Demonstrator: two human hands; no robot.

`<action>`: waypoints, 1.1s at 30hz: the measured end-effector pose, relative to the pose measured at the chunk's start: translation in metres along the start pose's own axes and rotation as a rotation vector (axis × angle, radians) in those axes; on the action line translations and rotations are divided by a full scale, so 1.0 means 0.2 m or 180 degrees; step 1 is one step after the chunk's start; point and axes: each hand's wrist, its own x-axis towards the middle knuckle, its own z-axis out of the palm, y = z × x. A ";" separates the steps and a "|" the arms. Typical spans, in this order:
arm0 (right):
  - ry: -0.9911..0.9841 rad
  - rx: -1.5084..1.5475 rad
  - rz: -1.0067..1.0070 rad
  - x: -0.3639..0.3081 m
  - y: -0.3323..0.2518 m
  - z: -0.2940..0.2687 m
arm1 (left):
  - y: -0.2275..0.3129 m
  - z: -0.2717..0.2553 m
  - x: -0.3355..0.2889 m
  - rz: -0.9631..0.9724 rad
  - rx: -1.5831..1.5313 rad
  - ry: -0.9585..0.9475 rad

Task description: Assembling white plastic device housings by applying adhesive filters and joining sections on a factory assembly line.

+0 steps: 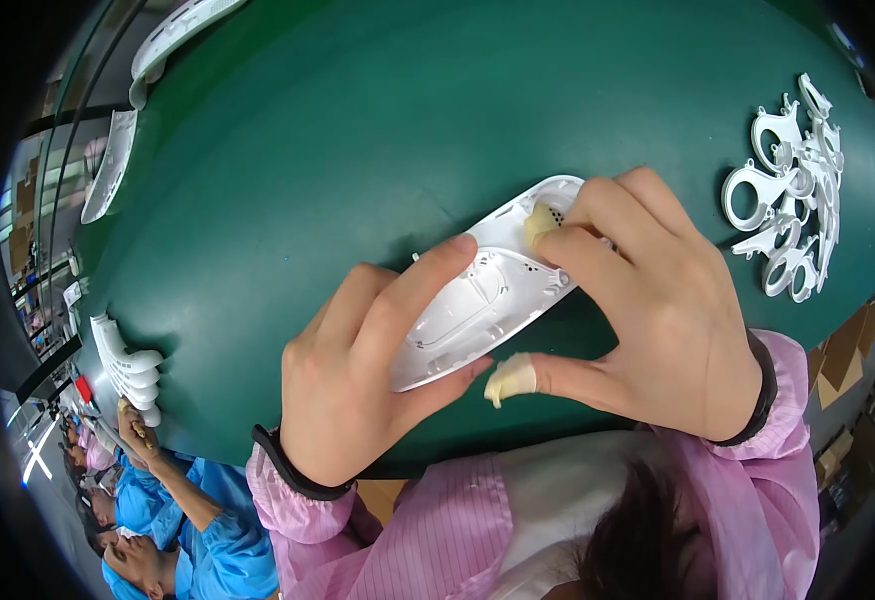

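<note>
A long white plastic housing shell (478,290) is held tilted above the green table, its hollow, ribbed inside facing up. My left hand (358,360) is closed on its left part, fingers over the far rim and thumb along the near edge. At the far right end, my right hand (648,300) grips the shell with curled fingers. Its index fingertip, in a pale yellow finger cot (540,226), presses inside near a patch of small holes. The right thumb, in another torn-looking cot (511,379), is stretched out apart from the shell.
White ring-shaped plastic parts (793,200) lie heaped on the green table (358,120) at right. Several curved white pieces (128,365) are nested at the left edge; longer white shells (113,168) sit far left. Co-workers in blue (203,520) are at lower left. Cardboard boxes (846,350) stand beyond the right edge.
</note>
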 end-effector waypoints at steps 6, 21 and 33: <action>-0.0147 0.0048 0.0197 -0.03 -0.04 0.01 | 0.04 -0.01 0.00 -0.0107 0.0181 -0.0237; 0.0400 -0.0347 -0.0332 -0.04 0.06 0.03 | 0.03 -0.02 0.02 -0.0115 0.0018 -0.0142; 0.0539 -0.0526 -0.0533 -0.08 0.01 0.09 | 0.09 -0.01 0.01 0.0071 0.0185 0.0196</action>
